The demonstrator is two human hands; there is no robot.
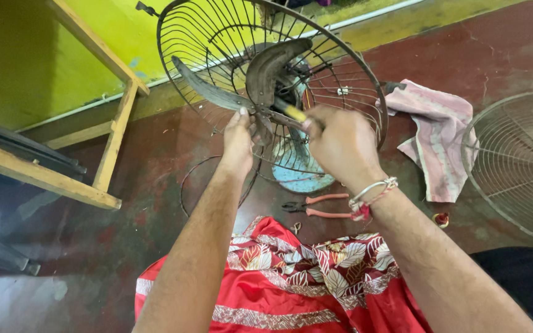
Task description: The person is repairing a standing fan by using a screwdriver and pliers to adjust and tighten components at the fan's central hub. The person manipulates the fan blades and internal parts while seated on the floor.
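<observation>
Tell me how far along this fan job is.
Done: the front grille is already off and lies apart on the floor at the right. In hand: the left hand steadies the dirty blade at its hub, while the right hand works a yellow-handled tool there. Left: the blade still sits inside the rear guard; pliers and a pink cloth lie unused.

Dull, grimy metal fan blades (260,74) inside thin wire guard (217,37); glossy red cloth (279,290).
</observation>
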